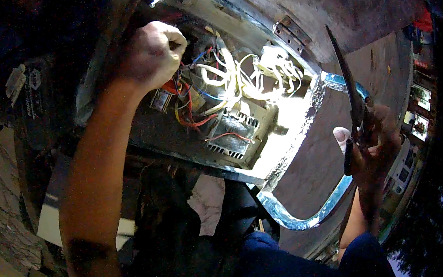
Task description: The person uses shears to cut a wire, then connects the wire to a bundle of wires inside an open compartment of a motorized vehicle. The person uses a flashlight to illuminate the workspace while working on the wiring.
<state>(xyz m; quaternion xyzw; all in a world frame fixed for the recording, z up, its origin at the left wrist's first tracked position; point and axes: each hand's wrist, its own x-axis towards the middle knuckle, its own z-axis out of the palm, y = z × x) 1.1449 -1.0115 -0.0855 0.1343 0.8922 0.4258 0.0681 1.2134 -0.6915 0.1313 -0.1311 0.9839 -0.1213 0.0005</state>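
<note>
The left hand (pixel 154 51) is balled into a tight fist at the upper left corner of the open metal electrical box (pixel 288 123), knuckles toward the wiring; whether anything is gripped inside the fist cannot be told. Inside the box, just right of that fist, lie red and blue wires (pixel 190 100), then a brightly lit tangle of white wires (pixel 241 75) above a finned grey component (pixel 233 137). A hinge (pixel 290 33) sits on the box's upper right edge. A curved blue tube frame (pixel 307 214) runs below and right of the box. Farther right, well clear of the box, the right hand (pixel 371 144) is closed around the handles of long-nosed pliers (pixel 349 91), tip pointing up.
</note>
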